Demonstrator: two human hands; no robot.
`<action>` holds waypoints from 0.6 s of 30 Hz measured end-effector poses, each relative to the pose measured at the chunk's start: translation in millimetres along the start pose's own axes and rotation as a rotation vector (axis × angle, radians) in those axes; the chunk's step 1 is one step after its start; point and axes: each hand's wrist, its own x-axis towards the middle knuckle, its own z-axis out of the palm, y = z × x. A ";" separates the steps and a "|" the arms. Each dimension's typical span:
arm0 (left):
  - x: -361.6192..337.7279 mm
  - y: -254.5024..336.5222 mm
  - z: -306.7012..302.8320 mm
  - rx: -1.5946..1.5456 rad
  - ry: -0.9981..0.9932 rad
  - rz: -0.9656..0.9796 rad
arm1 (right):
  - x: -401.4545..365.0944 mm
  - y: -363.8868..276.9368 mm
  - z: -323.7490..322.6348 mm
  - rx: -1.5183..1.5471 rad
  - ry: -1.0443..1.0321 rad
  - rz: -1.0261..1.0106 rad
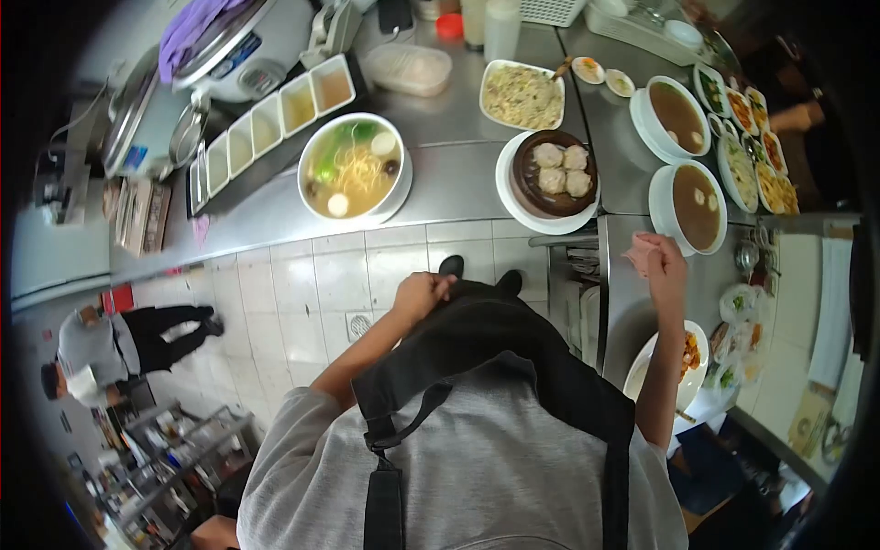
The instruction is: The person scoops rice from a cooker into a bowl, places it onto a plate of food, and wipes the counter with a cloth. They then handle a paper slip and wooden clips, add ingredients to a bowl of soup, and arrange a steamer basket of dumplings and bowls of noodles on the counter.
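Note:
My right hand (664, 261) is closed on a pink cloth (636, 255), right by the rim of a white bowl of brown soup (695, 213). A second bowl of brown soup (676, 117) stands just beyond it. My left hand (420, 293) is held in front of my apron, below the counter edge, with its fingers curled together; whether anything is in them is hidden. Ahead of it on the counter are a bowl of noodle soup (353, 171) on a saucer and a dark round steamer (526, 183) with several dumplings (552, 156) on a white plate.
A square dish of fried rice (521, 95) stands behind the steamer. Several side dishes (739, 158) line the far right. A row of condiment tubs (268, 125) and a rice cooker (249, 57) are at left. A plate of food (694, 353) lies beneath my right forearm. A co-worker (101, 353) is behind at left.

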 end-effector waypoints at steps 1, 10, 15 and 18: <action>6.0 -19.5 11.7 0.029 0.020 -0.017 | -2.2 9.9 -5.1 -0.181 -0.057 -0.038; 38.8 -107.7 42.5 0.533 0.093 -0.314 | -16.0 7.6 8.3 -0.001 -0.173 0.122; 72.8 -97.5 -6.6 0.466 0.549 -0.127 | -33.7 14.8 34.7 -0.329 -0.219 -0.111; 106.7 -140.5 -10.4 0.428 0.499 -0.002 | -60.4 2.9 61.2 -0.150 -0.277 0.039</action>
